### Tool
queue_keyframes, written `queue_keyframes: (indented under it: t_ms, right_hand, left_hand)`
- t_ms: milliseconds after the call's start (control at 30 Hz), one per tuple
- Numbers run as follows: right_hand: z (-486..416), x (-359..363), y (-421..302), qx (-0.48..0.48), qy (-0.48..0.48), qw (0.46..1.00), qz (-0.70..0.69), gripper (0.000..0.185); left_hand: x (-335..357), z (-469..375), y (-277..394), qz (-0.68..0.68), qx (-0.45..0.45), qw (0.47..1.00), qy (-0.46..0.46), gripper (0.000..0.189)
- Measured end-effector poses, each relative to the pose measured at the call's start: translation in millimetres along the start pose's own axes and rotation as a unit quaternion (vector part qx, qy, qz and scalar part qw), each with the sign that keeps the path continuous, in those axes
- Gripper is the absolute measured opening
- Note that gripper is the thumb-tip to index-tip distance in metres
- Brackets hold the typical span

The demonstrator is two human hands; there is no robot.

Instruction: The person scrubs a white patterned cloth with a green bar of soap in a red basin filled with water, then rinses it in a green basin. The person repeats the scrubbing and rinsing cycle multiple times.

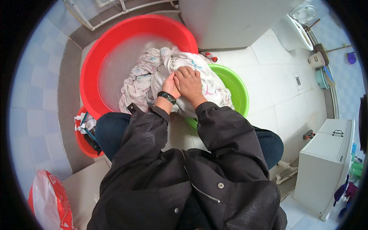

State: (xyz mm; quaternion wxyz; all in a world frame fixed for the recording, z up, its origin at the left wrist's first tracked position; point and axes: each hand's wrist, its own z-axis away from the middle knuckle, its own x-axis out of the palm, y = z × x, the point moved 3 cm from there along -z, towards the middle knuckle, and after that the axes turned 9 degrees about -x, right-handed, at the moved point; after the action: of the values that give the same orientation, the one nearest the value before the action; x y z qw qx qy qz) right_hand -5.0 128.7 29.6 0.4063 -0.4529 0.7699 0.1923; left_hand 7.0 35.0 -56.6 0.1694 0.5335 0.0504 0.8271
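Note:
A large bundle of wet white cloth [143, 83] with coloured print lies across the rims of a red basin [92, 80] and a smaller green basin [240, 86]. Both my hands meet on top of it, between the two basins. My left hand [171, 86], with a dark band on the wrist, rests against the bunched fabric, its fingertips hidden by the other hand. Back upward, my right hand [189, 82] overlaps it, fingers bent down into the cloth. Cloudy, sudsy water [120, 69] fills the bottom of the red basin, with part of the bundle in it.
A small red tub [86, 149] with pump bottles [87, 125] stands by my left knee. A pale cabinet or appliance [218, 23] rises behind the basins. On the right are a toilet [296, 33], a floor drain [297, 81] and a white cabinet [319, 169]. A plastic bag [49, 198] sits lower left.

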Motion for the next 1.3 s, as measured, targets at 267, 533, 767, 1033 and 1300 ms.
queue_keyframes:
  t_ms: [267,533,767,1033,1300]
  right_hand:
    - [99.4,-4.6,35.9,0.104,0.068,0.992,-0.019,0.046]
    - [132.5,-6.5,64.1,0.375,0.193,0.884,-0.204,0.056]
    - [23.0,-14.3,9.2,0.094,-0.031,0.994,-0.048,0.057]
    - [-13.0,7.7,50.5,0.118,-0.039,0.981,-0.146,0.055]
    - [114.9,3.5,76.4,0.372,0.048,0.911,-0.17,0.049]
  left_hand:
    - [30.2,13.8,-3.4,0.019,-0.082,0.995,0.057,0.071]
    - [21.6,8.8,-0.6,-0.002,-0.066,0.996,0.057,0.062]
    - [-6.9,-3.3,7.9,0.114,-0.135,0.929,-0.325,0.079]
    - [48.9,16.3,12.5,-0.132,-0.09,0.987,0.02,0.08]
    - [94.9,55.0,47.5,-0.791,0.331,0.472,0.205,0.058]
